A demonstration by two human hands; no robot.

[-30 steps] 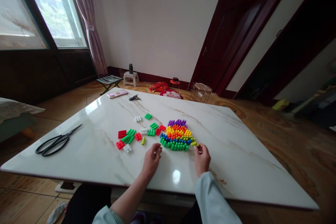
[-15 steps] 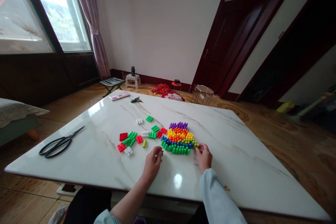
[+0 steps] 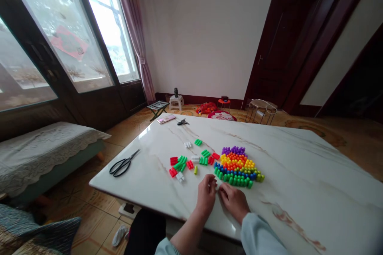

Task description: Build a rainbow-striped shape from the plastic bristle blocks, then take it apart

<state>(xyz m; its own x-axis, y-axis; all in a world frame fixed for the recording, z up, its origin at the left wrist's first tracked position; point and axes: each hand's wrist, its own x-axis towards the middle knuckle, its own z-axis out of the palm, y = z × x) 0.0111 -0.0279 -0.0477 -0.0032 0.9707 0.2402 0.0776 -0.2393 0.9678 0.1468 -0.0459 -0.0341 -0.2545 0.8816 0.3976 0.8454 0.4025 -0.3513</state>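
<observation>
My left hand [image 3: 207, 194] is at the near left corner of a colourful cluster of plastic beads [image 3: 237, 164], its fingers curled. Close beside it, my right hand [image 3: 235, 201] has its thumb and fingers pinched together. Anything between the fingers of either hand is too small or hidden to make out. The cluster lies flat in bands of purple, orange, yellow, blue and green, with olive beads at its right end. Left of it lie several loose groups of red pieces [image 3: 173, 161], green pieces [image 3: 179, 166] and white pieces [image 3: 180, 177], plus a lone yellow-green piece [image 3: 195, 170].
Black-handled scissors [image 3: 123, 164] lie on the left of the white marble-patterned table [image 3: 287, 155]. A pink phone [image 3: 166, 119] and small dark pliers [image 3: 182, 122] are at its far edge. Beyond stand a folding stool [image 3: 157, 106] and a white stool [image 3: 176, 101].
My right hand has left the olive beads at the cluster's right end and come leftward, close to my left hand. The camera view has swung to the left.
</observation>
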